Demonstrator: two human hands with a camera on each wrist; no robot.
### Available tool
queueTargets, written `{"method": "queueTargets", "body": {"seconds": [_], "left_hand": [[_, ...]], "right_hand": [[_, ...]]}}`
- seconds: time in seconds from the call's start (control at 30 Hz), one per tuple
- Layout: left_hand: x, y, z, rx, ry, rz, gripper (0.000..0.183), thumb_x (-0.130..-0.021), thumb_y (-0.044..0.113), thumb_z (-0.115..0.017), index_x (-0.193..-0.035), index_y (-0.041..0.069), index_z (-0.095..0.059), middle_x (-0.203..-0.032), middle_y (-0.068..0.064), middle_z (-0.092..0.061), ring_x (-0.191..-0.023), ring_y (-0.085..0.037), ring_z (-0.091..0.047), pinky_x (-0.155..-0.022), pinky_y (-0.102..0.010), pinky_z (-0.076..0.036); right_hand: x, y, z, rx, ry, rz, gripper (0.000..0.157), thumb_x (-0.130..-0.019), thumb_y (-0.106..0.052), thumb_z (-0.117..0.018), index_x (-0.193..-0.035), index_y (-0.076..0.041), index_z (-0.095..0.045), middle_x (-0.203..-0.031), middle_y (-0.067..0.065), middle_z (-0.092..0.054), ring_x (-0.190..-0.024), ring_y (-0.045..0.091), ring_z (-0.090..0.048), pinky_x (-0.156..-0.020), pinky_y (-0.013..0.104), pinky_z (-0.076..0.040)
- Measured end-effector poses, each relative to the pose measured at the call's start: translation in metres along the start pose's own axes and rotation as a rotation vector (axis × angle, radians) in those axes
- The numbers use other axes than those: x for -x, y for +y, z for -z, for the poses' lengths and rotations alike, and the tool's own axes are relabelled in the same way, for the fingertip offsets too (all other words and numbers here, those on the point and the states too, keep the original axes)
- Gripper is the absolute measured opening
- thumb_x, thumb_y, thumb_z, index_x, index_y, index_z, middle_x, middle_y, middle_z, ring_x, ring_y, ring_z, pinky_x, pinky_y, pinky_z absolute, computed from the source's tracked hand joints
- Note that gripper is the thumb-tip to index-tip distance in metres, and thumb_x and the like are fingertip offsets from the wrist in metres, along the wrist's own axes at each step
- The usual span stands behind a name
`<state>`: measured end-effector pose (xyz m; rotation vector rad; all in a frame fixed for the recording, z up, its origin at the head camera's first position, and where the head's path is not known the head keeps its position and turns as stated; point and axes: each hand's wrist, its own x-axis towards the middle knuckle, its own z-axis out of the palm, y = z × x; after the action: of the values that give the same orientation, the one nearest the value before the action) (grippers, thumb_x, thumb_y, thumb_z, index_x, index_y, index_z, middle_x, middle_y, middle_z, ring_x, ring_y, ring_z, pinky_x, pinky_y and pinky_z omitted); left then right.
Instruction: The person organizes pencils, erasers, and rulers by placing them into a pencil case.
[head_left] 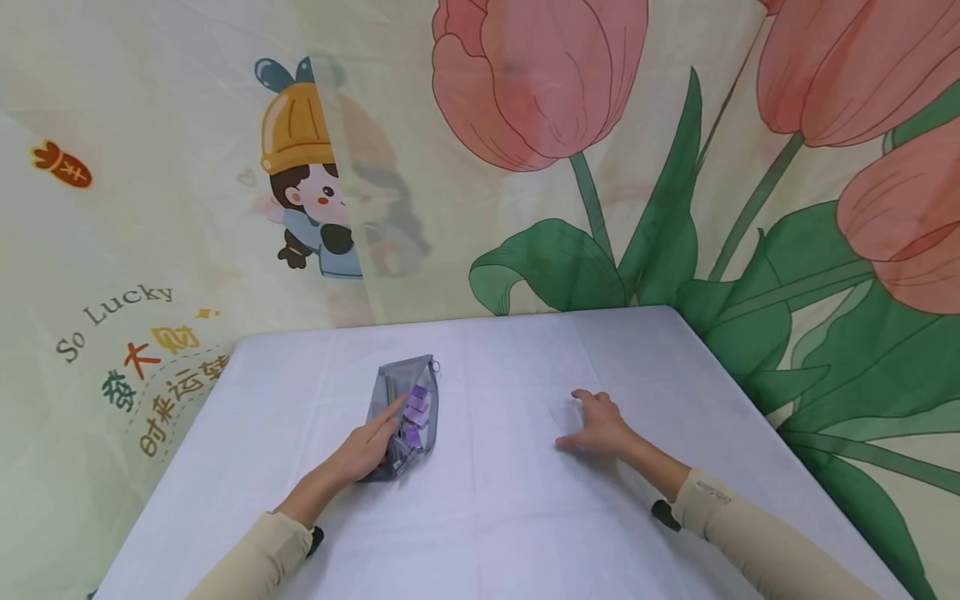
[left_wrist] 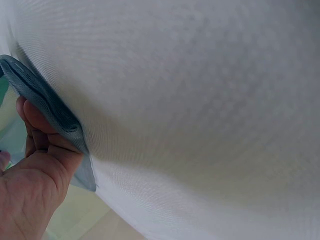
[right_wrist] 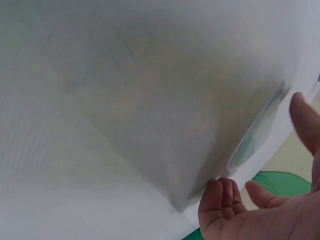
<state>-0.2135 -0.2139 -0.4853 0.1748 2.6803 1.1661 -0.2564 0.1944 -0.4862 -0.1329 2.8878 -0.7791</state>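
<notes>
A grey mesh zip pouch (head_left: 420,367) with purple pieces (head_left: 415,404) and thin sticks visible inside is at the left-centre of the white table. My left hand (head_left: 363,450) holds its near left side, with the index finger stretched across the mesh. In the left wrist view, curled fingers (left_wrist: 47,125) press against the pouch's folded edge (left_wrist: 60,112). On the right, my right hand (head_left: 600,429) curves around a faint clear flat thing (right_wrist: 257,130), thumb and fingers spread apart. Fingertips touch or almost touch its lower end; whether they pinch it is unclear.
White cloth covers the table (head_left: 480,517), which narrows toward the back. Behind it hangs a curtain (head_left: 420,292) printed with tulips and a cartoon figure. Dark bands show beneath both sleeve cuffs.
</notes>
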Motion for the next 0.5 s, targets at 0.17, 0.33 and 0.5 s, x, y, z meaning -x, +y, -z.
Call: {"method": "queueTargets", "body": {"seconds": [0.17, 0.33, 0.5], "left_hand": [[-0.001, -0.003, -0.002, 0.01, 0.004, 0.001, 0.05, -0.109, 0.036, -0.027, -0.158, 0.035, -0.021, -0.065, -0.007, -0.056, -0.063, -0.018, -0.053, -0.092, -0.048, -0.043], [-0.003, -0.005, -0.003, 0.007, 0.002, 0.002, 0.049, -0.109, 0.036, -0.027, -0.158, 0.037, -0.021, -0.066, -0.006, -0.056, -0.063, -0.017, -0.053, -0.092, -0.047, -0.043], [-0.002, -0.003, -0.001, 0.002, -0.002, 0.004, 0.049, -0.109, 0.036, -0.027, -0.158, 0.036, -0.021, -0.066, -0.006, -0.056, -0.062, -0.017, -0.053, -0.088, -0.043, -0.044]], "right_hand": [[-0.003, -0.006, -0.007, 0.086, 0.04, 0.003, 0.08, -0.072, -0.032, -0.089, -0.135, 0.001, -0.053, -0.124, 0.02, -0.056, -0.111, 0.035, -0.053, -0.092, 0.049, -0.049], [-0.007, -0.013, -0.006, 0.126, 0.035, -0.019, 0.067, -0.071, -0.026, -0.089, -0.124, 0.004, -0.06, -0.112, 0.019, -0.061, -0.104, 0.036, -0.055, -0.088, 0.05, -0.048], [-0.012, -0.016, -0.004, 0.145, 0.004, -0.058, 0.065, -0.07, -0.028, -0.089, -0.121, 0.003, -0.062, -0.112, 0.022, -0.064, -0.103, 0.039, -0.057, -0.088, 0.052, -0.048]]}}
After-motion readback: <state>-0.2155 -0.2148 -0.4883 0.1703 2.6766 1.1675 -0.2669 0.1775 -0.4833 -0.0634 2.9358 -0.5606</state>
